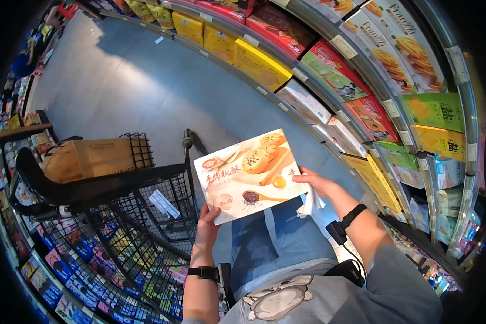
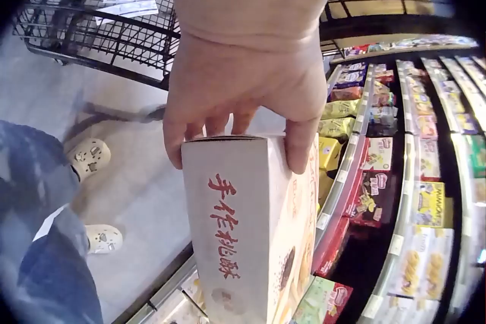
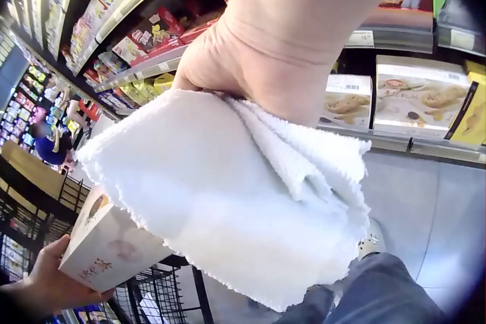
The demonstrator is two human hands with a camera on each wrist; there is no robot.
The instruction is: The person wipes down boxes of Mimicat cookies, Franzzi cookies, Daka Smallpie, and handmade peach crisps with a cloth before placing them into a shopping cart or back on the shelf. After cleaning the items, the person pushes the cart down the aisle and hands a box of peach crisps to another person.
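Note:
A white cookie box (image 1: 237, 189) with pictures of round cookies, an egg and a spoon of dark seeds is held up before the body, its printed front facing the head view. At its lower left corner the left hand (image 1: 206, 222) grips it, with the thumb on one face and the fingers on the opposite one in the left wrist view. The right hand (image 1: 321, 184) pinches the right edge and also holds a white cloth (image 3: 213, 180), which hangs beneath it. In the right wrist view that cloth covers the fingers and part of the box.
To the left stands a black wire shopping cart (image 1: 167, 183) with a brown carton (image 1: 100, 156) in it. Shelves of packaged snacks curve along the right, with similar cookie boxes (image 3: 418, 100) on a low one. A person (image 3: 49, 138) is farther down the aisle.

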